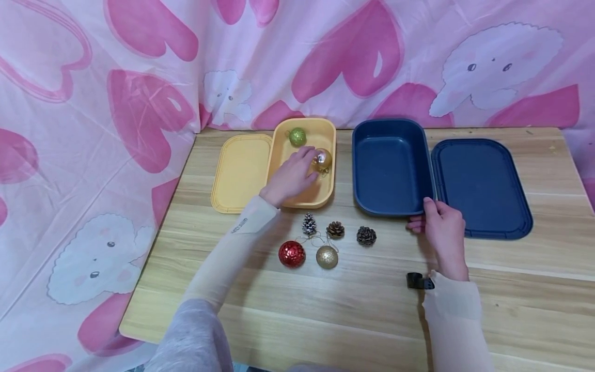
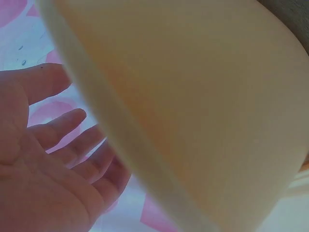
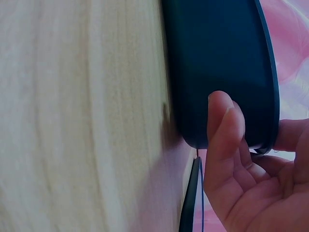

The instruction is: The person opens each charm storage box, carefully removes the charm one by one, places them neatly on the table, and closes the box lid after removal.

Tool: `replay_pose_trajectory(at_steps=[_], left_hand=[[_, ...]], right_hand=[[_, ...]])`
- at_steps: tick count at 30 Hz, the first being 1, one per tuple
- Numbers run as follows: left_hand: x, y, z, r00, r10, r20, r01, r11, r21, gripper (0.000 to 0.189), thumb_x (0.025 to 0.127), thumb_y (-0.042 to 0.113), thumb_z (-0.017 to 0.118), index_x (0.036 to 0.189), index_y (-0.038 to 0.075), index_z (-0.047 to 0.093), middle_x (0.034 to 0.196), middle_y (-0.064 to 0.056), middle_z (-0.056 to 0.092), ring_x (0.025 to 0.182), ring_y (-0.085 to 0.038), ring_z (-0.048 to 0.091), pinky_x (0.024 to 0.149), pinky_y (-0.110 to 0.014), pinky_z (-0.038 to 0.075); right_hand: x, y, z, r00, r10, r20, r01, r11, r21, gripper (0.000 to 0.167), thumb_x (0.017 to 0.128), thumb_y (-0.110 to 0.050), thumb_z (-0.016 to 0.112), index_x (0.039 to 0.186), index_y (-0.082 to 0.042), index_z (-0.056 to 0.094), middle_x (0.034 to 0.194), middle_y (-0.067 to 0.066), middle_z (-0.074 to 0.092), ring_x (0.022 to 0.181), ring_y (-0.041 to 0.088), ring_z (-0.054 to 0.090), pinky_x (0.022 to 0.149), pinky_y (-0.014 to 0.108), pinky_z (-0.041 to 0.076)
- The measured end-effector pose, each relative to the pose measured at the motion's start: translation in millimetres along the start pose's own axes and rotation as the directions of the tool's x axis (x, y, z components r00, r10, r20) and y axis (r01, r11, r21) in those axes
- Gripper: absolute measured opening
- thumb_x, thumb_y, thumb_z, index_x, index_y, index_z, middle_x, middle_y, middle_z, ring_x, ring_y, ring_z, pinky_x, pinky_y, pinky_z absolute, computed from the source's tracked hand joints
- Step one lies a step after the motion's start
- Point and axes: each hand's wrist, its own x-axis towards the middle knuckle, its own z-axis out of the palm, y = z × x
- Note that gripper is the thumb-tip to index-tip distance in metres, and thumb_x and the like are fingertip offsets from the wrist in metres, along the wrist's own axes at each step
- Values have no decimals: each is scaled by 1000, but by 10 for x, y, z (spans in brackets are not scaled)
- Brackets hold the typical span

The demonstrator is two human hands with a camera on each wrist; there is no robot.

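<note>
My left hand is over the yellow box, its fingers loosely bent and holding nothing. In the left wrist view the box wall hides part of the fingertips. A shiny gold ball ornament lies in the box beside those fingers, and a green glitter ball sits farther back. My right hand grips the near right corner of the dark blue box. Its thumb is at the rim and its fingers lie against the outer wall in the right wrist view.
A yellow lid lies left of the yellow box, a blue lid right of the blue box. In front are a red ball, a gold glitter ball, a frosted pinecone, a brown pinecone and a dark pinecone.
</note>
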Motion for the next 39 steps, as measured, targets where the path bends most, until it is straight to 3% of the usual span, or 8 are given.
replay_pose_trajectory(at_steps=[12,22,28,33,39], left_hand=[[99,-14,91,998,-31,52,32,999,-19,62,94,20,60,149,11,33,159,-14,24,133,-46,41,107,-55,40],[157,-17,154,997,-48,62,48,999,9,67,94,21,60,151,9,27,161,-11,20,131,-45,44,102,-53,46],[183,-26,187,996,-56,66,55,998,25,70,94,21,59,153,11,23,161,-11,21,132,-45,43,101,-51,47],[193,-32,215,998,-52,44,50,998,39,68,93,20,61,152,15,28,154,-14,31,127,-39,48,96,-47,51],[193,-28,229,998,-64,23,63,997,48,67,90,21,65,149,15,33,141,-13,39,115,-30,53,87,-40,54]], right_hand=[[8,-14,-16,1000,14,12,-14,1000,-10,58,101,-49,36,113,0,65,66,-15,70,62,6,70,65,11,52],[7,-17,-38,999,27,25,-26,1000,-12,60,101,-51,34,118,-1,64,68,-13,71,63,6,71,64,14,54],[11,-15,-31,999,31,20,-31,999,-9,60,100,-51,35,117,-2,64,69,-11,72,63,6,71,65,12,53],[6,-9,-30,999,31,17,-31,999,-21,60,100,-52,34,116,-2,64,71,-9,73,64,7,71,66,10,50],[7,-5,-11,1000,9,6,-9,1000,15,57,101,-47,36,108,3,63,66,-12,71,62,9,71,61,19,56]])
